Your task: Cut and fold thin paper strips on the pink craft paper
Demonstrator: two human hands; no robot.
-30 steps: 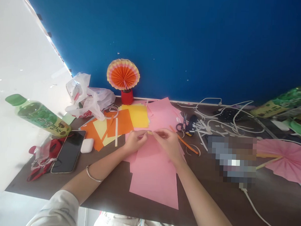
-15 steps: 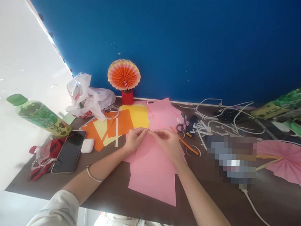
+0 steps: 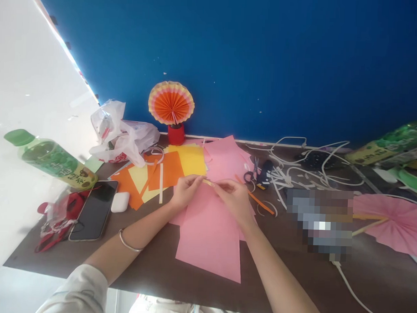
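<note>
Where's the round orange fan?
In the head view, left of centre, the round orange fan stands on its red base near the blue wall, right of the plastic bag.

This looks like a desk corner used for paper craft, whether at home or in an office I cannot tell. Pink paper (image 3: 208,243), scissors (image 3: 255,172) and a pleated fan (image 3: 171,103) crowd the dark desk (image 3: 150,264) beside a blue wall (image 3: 249,53).

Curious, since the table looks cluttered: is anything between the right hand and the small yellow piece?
Nothing visible: the right hand and left hand both hold the small yellow piece, over the pink paper.
</note>
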